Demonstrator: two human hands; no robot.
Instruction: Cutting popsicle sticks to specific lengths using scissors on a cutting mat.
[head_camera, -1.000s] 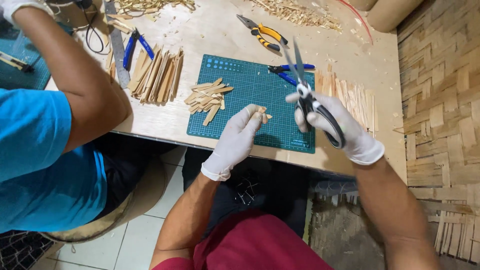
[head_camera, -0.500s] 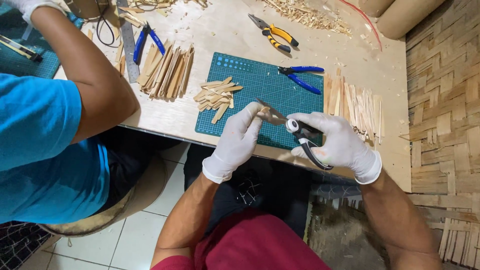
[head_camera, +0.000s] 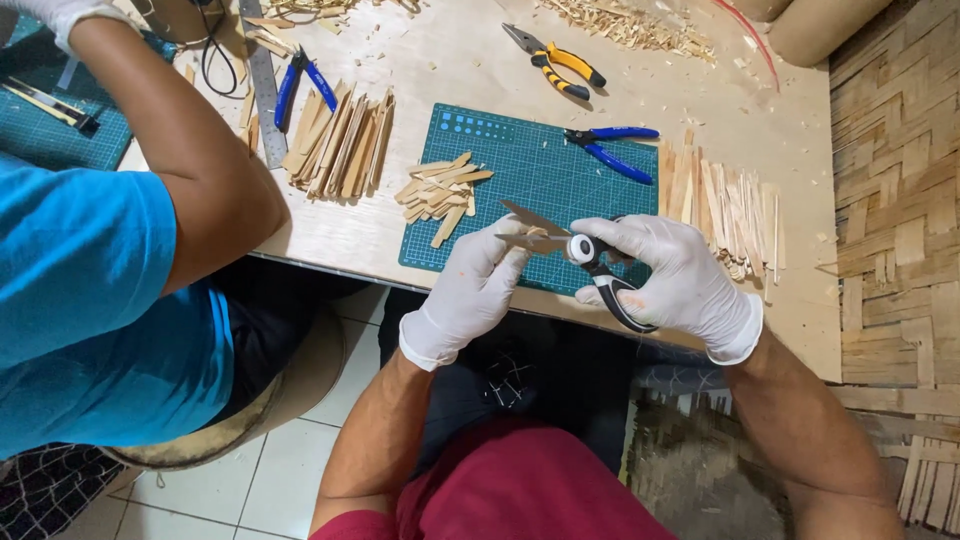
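Observation:
Both my hands wear white gloves. My right hand grips black-handled scissors with the blades spread, pointing left. My left hand pinches a small wooden stick piece between those blades. Both hands hover over the near edge of a green cutting mat. A small pile of short wooden sticks lies on the mat's left part.
Blue-handled pliers lie at the mat's far right corner and yellow-handled pliers beyond it. Long wooden strips lie right of the mat, another bundle to the left. A person in a blue shirt works at left, near a metal ruler.
My right hand swung the scissors from pointing away to pointing left, bringing the spread blades around the stick piece held in my left hand. The view shifted slightly.

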